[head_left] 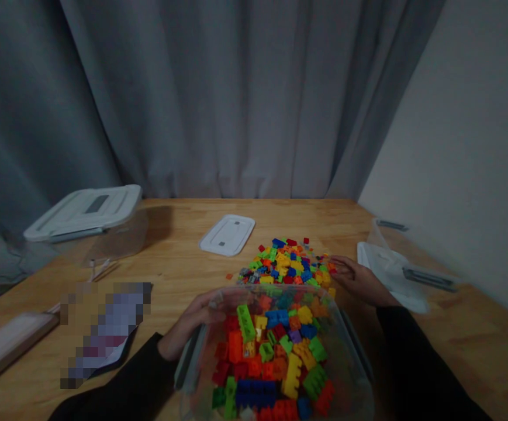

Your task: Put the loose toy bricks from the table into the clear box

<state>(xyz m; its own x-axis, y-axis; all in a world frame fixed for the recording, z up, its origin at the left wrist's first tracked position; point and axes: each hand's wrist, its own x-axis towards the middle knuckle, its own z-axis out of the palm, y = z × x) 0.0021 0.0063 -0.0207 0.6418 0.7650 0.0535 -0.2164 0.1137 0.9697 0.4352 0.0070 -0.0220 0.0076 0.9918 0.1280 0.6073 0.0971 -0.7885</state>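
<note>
A clear plastic box of colourful building bricks stands right in front of me without a lid. My left hand is closed around its far left corner, and some of the fingertips are blurred behind the clear wall. Beyond the box lies a heap of smaller loose bricks on the table. At the heap's right edge, my right hand has its fingers stretched toward the bricks, the fingertips at or touching the outermost ones. I see nothing held in it.
A lidded clear box stands at the left. A white lid lies flat behind the heap. On the right, another clear box rests near a white lid. At left lie a pixelated phone-like item and a pale slab.
</note>
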